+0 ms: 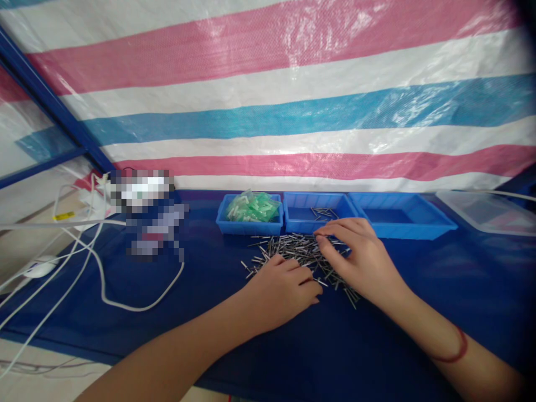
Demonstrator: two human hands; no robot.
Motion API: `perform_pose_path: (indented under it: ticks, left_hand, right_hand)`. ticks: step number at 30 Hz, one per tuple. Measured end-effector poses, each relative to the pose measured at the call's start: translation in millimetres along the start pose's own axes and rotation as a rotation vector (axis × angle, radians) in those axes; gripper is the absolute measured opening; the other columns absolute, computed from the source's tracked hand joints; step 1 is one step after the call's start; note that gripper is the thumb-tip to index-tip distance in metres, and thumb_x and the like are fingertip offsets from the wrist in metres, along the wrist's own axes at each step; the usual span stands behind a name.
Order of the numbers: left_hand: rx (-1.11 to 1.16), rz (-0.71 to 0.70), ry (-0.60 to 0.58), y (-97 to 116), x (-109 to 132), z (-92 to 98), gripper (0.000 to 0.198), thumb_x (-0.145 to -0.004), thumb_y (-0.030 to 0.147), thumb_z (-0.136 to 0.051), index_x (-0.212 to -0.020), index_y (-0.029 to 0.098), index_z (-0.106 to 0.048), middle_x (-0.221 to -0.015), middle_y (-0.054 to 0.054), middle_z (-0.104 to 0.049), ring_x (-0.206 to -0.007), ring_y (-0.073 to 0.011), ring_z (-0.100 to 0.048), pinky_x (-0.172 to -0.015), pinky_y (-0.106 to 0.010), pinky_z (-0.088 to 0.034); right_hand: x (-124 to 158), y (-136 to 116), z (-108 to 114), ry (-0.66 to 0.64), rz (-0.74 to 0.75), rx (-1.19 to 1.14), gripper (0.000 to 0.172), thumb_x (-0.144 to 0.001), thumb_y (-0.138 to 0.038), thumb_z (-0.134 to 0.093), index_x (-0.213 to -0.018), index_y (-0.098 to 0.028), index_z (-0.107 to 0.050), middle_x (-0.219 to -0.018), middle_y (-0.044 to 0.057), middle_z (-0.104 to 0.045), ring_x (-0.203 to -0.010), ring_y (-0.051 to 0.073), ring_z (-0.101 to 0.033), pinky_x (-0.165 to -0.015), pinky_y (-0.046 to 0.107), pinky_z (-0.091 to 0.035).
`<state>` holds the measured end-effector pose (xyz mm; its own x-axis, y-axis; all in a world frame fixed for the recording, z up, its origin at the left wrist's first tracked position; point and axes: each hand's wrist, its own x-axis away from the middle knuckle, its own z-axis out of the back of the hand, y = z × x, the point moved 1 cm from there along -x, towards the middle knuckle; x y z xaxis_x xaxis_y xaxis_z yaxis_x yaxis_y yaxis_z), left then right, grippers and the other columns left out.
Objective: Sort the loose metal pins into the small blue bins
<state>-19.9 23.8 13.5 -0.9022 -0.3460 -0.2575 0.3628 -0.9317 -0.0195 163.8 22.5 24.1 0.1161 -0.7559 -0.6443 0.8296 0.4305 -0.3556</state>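
A loose pile of thin metal rods (299, 248), perhaps drill bits, lies on the blue tabletop. Over the pile's near left side is my left hand (280, 290), its fingers curled and thumb close to the index finger; whatever is between them is hidden. My right hand (360, 257) is above the pile's right side, by the front rim of the middle blue bin (299, 224). Its thumb and index fingertips come close together, and I cannot make out anything between them. Several similar rods (323, 213) lie inside the middle bin.
The left blue bin (247, 228) holds green and clear plastic packets (253, 206). Another blue bin (412, 230) and a clear plastic lid or tray (486, 209) are to the right. White cables (125, 306) cross the table's left side near blurred items (159, 231). Striped sheeting (293, 123) hangs behind.
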Motion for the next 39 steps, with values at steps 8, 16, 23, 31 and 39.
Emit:
perform_pose_path:
  ticks: [8, 16, 23, 31, 39]
  left_hand:
    - [-0.082, 0.071, 0.028, -0.1, -1.8, -6.5, 0.014, -0.091, 0.036, -0.055, -0.091, 0.023, -0.061, -0.087, 0.0, -0.061, -0.083, -0.0187, -0.054, -0.071, -0.033, -0.034]
    - [-0.025, 0.079, -0.036, 4.5, -2.3, 3.3, 0.01, -0.089, 0.027, -0.054, -0.094, 0.023, -0.063, -0.093, -0.001, -0.061, -0.086, -0.0172, -0.053, -0.074, -0.033, -0.035]
    - [0.034, 0.102, -0.049, 3.8, -1.9, 3.2, 0.017, -0.091, 0.033, -0.051, -0.096, 0.021, -0.063, -0.098, -0.002, -0.061, -0.091, -0.0174, -0.052, -0.077, -0.033, -0.036]
    - [0.023, 0.1, -0.052, 2.6, -0.9, 1.6, 0.016, -0.091, 0.034, -0.052, -0.094, 0.021, -0.062, -0.096, -0.001, -0.061, -0.09, -0.0177, -0.052, -0.076, -0.034, -0.036]
    - [0.014, 0.103, -0.041, 1.5, -0.1, -2.0, 0.017, -0.092, 0.035, -0.052, -0.092, 0.021, -0.061, -0.094, -0.001, -0.061, -0.089, -0.0177, -0.052, -0.076, -0.033, -0.036]
  right_hand:
    - [0.8, -1.4, -2.1, -0.018, -0.004, -0.016, 0.012, -0.085, -0.023, -0.054, -0.082, -0.021, -0.065, -0.088, 0.006, -0.069, -0.089, 0.024, -0.059, -0.083, 0.042, -0.045]
    - [1.3, -1.2, -4.0, -0.036, 0.012, -0.024, 0.012, -0.086, -0.022, -0.055, -0.081, -0.02, -0.065, -0.088, 0.006, -0.069, -0.089, 0.023, -0.059, -0.084, 0.041, -0.045]
    - [2.9, -1.5, -5.2, -0.062, 0.001, -0.036, 0.012, -0.086, -0.023, -0.055, -0.082, -0.02, -0.065, -0.089, 0.006, -0.069, -0.09, 0.023, -0.058, -0.084, 0.041, -0.045]
    - [2.9, -3.2, -6.4, -0.091, 0.014, -0.048, 0.013, -0.086, -0.023, -0.054, -0.081, -0.019, -0.065, -0.087, 0.006, -0.069, -0.089, 0.023, -0.059, -0.083, 0.04, -0.045]
    - [2.7, -2.7, -6.6, -0.093, 0.015, -0.043, 0.014, -0.087, -0.023, -0.054, -0.081, -0.019, -0.065, -0.088, 0.006, -0.069, -0.089, 0.023, -0.059, -0.083, 0.039, -0.045]
